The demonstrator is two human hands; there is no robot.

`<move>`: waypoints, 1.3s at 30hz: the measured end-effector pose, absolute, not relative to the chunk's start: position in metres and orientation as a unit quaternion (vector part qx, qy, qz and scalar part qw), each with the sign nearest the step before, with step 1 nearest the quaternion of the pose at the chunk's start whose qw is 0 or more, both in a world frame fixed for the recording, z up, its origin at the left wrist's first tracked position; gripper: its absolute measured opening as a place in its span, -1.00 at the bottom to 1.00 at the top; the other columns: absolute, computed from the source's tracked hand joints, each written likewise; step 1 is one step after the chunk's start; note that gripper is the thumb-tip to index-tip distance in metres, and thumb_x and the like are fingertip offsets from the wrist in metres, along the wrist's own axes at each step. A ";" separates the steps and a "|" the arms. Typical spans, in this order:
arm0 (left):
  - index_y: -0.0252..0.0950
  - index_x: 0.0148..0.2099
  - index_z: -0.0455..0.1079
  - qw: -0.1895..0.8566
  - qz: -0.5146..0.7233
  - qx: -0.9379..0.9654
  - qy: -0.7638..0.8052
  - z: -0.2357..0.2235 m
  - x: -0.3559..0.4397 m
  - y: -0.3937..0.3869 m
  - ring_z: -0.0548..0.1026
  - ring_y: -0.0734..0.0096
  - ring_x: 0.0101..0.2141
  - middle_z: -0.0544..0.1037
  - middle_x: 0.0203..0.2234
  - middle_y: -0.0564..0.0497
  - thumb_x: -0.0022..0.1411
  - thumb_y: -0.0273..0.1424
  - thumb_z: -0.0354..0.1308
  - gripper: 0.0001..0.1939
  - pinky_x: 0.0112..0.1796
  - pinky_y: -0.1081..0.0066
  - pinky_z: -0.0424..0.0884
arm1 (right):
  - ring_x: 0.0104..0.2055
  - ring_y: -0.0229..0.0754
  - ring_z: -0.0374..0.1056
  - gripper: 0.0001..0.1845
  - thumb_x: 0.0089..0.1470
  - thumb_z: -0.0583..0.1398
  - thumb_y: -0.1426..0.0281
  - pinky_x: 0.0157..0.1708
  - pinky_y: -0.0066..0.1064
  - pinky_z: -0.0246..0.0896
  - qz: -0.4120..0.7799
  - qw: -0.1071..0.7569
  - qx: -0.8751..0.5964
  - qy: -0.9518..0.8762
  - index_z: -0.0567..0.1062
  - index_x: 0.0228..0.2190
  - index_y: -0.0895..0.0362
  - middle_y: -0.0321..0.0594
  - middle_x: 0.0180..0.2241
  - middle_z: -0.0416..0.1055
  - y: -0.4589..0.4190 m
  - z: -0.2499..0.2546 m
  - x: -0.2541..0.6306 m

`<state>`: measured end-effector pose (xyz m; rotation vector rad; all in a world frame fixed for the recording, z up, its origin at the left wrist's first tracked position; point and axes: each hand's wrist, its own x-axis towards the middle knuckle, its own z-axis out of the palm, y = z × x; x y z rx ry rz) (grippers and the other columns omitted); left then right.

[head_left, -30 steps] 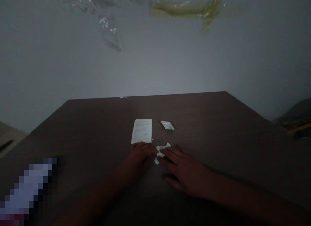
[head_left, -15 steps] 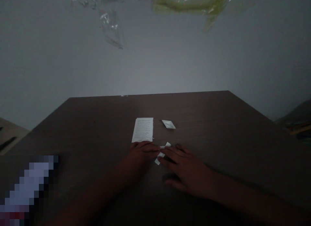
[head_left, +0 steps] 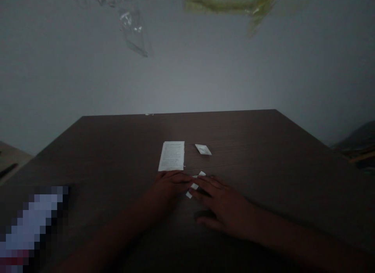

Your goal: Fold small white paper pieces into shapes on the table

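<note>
Dark tabletop (head_left: 234,136): folded paper (head_left: 195,186) at 5 o'clock of printed sheet (head_left: 172,155), left hand (head_left: 171,185) now covering more of it, fingers flat, right hand (head_left: 224,206) fingers spread on it, neither clenched.

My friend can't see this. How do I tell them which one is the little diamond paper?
Find the dark brown table, then the big printed sheet near its middle. Just right of that sheet lies the little diamond paper. It's much smaller than the sheet, and neither the left hand nor the right hand covers it, unlike the white paper bits.
</note>
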<state>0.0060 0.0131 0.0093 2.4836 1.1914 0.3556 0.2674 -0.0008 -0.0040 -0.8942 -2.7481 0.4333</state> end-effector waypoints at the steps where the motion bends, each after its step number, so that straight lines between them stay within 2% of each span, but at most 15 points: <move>1: 0.00 0.26 0.55 0.182 0.128 0.880 0.420 0.008 0.006 0.013 0.53 0.08 0.24 0.66 0.20 0.08 0.33 -0.66 0.08 -0.39 0.26 0.09 0.29 | 0.47 0.35 0.21 -0.19 0.28 0.40 0.09 0.41 0.27 0.21 0.147 0.110 -0.304 -0.935 0.38 0.41 0.11 0.15 0.46 0.25 -0.001 -0.004 0.268; 6: 0.00 0.28 0.53 0.174 0.143 0.886 0.405 0.003 0.003 0.014 0.55 0.08 0.23 0.65 0.20 0.03 0.30 -0.67 0.14 -0.37 0.25 0.04 0.35 | 0.46 0.36 0.23 -0.19 0.27 0.41 0.10 0.42 0.24 0.22 0.140 0.106 -0.304 -0.937 0.39 0.41 0.11 0.16 0.46 0.25 -0.001 -0.002 0.268; 11: -0.03 0.30 0.49 0.191 0.135 0.888 0.396 0.011 0.002 0.010 0.49 0.09 0.29 0.60 0.28 0.01 0.31 -0.66 0.14 -0.38 0.31 -0.01 0.32 | 0.45 0.37 0.25 -0.20 0.27 0.41 0.10 0.38 0.24 0.27 0.143 0.106 -0.304 -0.936 0.41 0.39 0.15 0.27 0.43 0.27 0.000 0.000 0.268; 16: -0.02 0.28 0.51 0.198 0.138 0.890 0.388 0.014 -0.002 0.009 0.45 0.12 0.33 0.57 0.31 0.04 0.29 -0.68 0.11 -0.36 0.38 -0.01 0.28 | 0.50 0.34 0.17 -0.16 0.27 0.40 0.10 0.45 0.25 0.13 0.164 0.099 -0.300 -0.934 0.36 0.42 0.15 0.24 0.47 0.20 -0.001 0.001 0.268; 20: -0.10 0.33 0.49 0.210 0.124 0.889 0.387 0.016 -0.005 0.010 0.43 0.11 0.36 0.56 0.33 0.00 0.29 -0.66 0.12 -0.37 0.40 -0.07 0.26 | 0.53 0.25 0.13 -0.06 0.24 0.40 0.15 0.51 0.13 0.04 0.201 0.074 -0.317 -0.924 0.26 0.47 0.22 0.19 0.50 0.15 -0.001 0.007 0.270; 24: -0.08 0.30 0.53 0.206 0.099 0.896 0.381 0.025 -0.003 0.008 0.37 0.06 0.41 0.53 0.35 0.02 0.31 -0.65 0.11 -0.39 0.39 -0.12 0.28 | 0.54 0.23 0.11 -0.13 0.28 0.36 0.18 0.54 0.12 -0.03 0.210 0.088 -0.319 -0.920 0.28 0.46 0.22 0.15 0.49 0.17 0.001 0.007 0.272; 30: -0.06 0.19 0.61 0.187 0.084 0.904 0.374 0.027 -0.001 0.005 0.37 -0.04 0.41 0.51 0.37 0.04 0.32 -0.66 0.12 -0.46 0.36 -0.19 0.29 | 0.52 0.27 0.13 -0.19 0.31 0.33 0.18 0.51 0.19 0.04 0.178 0.094 -0.313 -0.928 0.32 0.43 0.28 0.20 0.47 0.22 0.003 0.002 0.274; 35: 0.01 0.34 0.50 0.155 0.039 0.917 0.365 0.017 -0.002 0.003 0.23 -0.15 0.47 0.38 0.46 -0.06 0.37 -0.57 0.21 -0.42 0.38 -0.30 0.19 | 0.52 0.26 0.15 -0.28 0.32 0.32 0.20 0.48 0.18 0.10 0.157 0.100 -0.315 -0.931 0.41 0.39 0.21 0.13 0.45 0.26 0.003 0.002 0.276; 39: 0.00 0.36 0.50 0.154 0.030 0.918 0.364 0.018 -0.001 0.001 0.22 -0.17 0.48 0.37 0.46 -0.09 0.38 -0.53 0.25 -0.43 0.39 -0.32 0.17 | 0.49 0.29 0.21 -0.31 0.30 0.33 0.22 0.46 0.20 0.14 0.142 0.101 -0.310 -0.935 0.44 0.36 0.20 0.14 0.43 0.29 0.003 0.000 0.277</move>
